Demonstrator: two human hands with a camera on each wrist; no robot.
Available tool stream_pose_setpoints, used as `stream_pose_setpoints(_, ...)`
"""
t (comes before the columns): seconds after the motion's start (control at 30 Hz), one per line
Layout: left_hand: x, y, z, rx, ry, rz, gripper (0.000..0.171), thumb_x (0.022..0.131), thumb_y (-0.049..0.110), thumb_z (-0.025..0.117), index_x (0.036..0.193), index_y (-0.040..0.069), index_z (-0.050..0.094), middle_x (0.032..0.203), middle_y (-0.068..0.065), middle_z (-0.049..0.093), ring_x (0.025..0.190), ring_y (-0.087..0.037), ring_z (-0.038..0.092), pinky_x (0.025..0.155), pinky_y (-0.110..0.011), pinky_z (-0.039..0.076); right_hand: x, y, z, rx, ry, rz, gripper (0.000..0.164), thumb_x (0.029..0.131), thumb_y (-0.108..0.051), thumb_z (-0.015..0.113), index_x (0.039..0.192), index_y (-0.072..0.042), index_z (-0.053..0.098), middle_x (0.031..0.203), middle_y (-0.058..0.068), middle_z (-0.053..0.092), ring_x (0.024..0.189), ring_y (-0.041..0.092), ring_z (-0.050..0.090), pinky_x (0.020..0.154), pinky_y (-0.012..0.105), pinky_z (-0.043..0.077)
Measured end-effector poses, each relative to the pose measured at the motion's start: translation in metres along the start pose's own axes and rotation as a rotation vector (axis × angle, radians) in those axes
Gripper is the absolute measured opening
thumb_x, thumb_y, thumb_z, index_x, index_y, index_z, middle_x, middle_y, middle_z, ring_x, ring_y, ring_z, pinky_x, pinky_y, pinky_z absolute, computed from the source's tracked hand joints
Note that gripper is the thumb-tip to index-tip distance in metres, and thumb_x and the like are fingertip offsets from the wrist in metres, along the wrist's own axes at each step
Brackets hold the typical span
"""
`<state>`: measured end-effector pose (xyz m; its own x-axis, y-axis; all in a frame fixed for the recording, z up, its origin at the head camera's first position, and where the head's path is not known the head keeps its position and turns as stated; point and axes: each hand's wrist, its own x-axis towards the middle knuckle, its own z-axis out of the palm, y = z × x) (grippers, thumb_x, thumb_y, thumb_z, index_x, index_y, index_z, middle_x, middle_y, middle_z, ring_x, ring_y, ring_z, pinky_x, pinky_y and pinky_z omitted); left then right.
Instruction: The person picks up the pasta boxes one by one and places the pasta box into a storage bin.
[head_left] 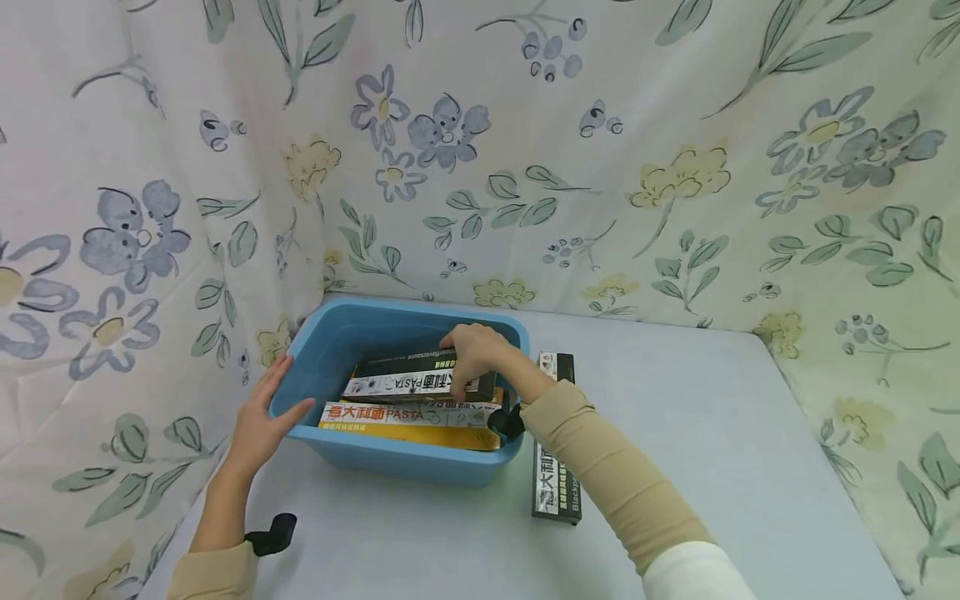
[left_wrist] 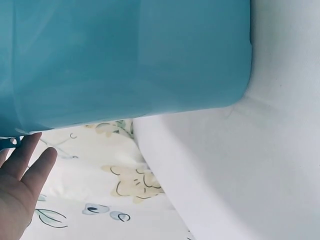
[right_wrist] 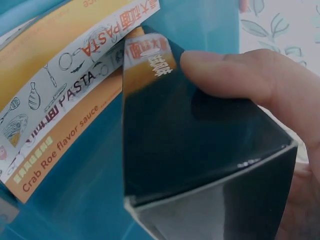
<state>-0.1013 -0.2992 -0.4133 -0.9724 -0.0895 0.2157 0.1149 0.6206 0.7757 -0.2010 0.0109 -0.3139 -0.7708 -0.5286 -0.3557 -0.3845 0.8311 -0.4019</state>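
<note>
My right hand reaches into a blue plastic bin and grips one end of a black pasta box. In the right wrist view the thumb presses on the side of this black box, while the other fingers are mostly hidden behind it. Beside it in the bin lie a yellow and white pasta box and an orange crab roe pasta box. My left hand touches the bin's left rim, fingers extended and thumb spread apart; its fingertips meet the rim in the left wrist view.
Another black pasta box lies on the white table, just right of the bin and partly behind my right forearm. Floral cloth hangs behind and along both sides of the table. Black wrist mounts sit at both wrists.
</note>
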Motion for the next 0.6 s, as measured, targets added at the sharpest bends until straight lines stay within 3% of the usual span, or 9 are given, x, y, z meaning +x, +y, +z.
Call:
stream_pose_setpoints(0.2, -0.001, 0.001, -0.001, 0.007, 0.009, 0.001, 0.075, 0.087, 0.017, 0.067, 0.151, 0.005, 0.031, 0.158, -0.022, 0.021, 0.141, -0.05, 0.016, 0.101, -0.077, 0.018, 0.009, -0.001, 0.003, -0.018, -0.007, -0.009, 0.084, 0.067, -0.017, 0.088, 0.142, -0.011, 0.051, 0.141, 0.005, 0.053, 0.079, 0.016, 0.054, 0.059, 0.028, 0.041)
stream_pose_setpoints(0.47, 0.0, 0.001, 0.002, -0.014, 0.014, 0.015, 0.073, 0.087, 0.015, 0.067, 0.151, 0.004, 0.032, 0.157, -0.022, 0.021, 0.142, -0.049, 0.017, 0.102, -0.076, 0.018, 0.02, -0.007, 0.006, -0.053, -0.018, -0.008, 0.085, 0.068, -0.02, 0.088, 0.143, -0.012, 0.049, 0.142, 0.005, 0.052, 0.072, 0.014, 0.056, 0.055, 0.026, 0.042)
stream_pose_setpoints(0.6, 0.0, 0.002, 0.001, -0.005, 0.017, 0.014, 0.074, 0.087, 0.016, 0.067, 0.151, 0.004, 0.032, 0.158, -0.022, 0.021, 0.142, -0.05, 0.017, 0.101, -0.076, 0.019, 0.021, -0.006, 0.006, -0.085, -0.001, 0.021, 0.085, 0.068, -0.021, 0.089, 0.143, -0.014, 0.05, 0.141, 0.005, 0.054, 0.086, 0.018, 0.062, 0.06, 0.028, 0.049)
